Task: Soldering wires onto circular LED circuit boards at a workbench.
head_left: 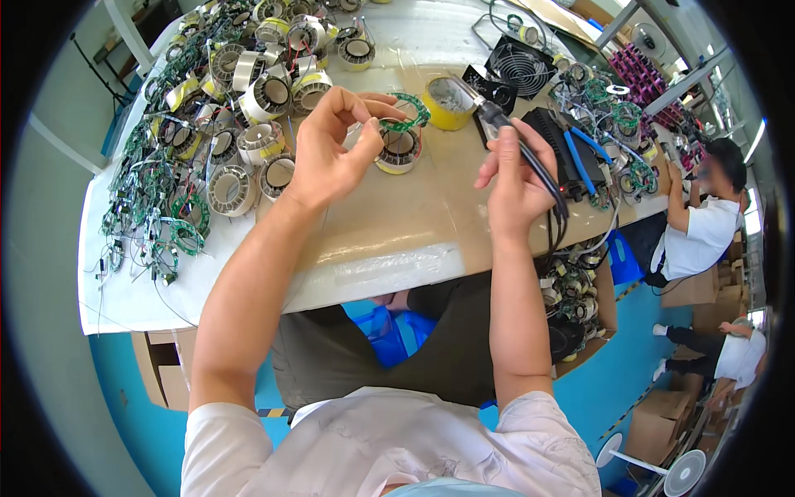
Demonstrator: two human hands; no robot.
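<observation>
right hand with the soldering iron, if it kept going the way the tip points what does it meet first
Probably the green ring board that the left hand holds over a wound coil. The right hand aims its soldering iron up-left toward it, with the yellow tape roll close behind; depth is unclear.

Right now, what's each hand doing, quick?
Left hand: closed, pinching a green ring board over a coil.
Right hand: closed, holding a soldering iron.
</observation>
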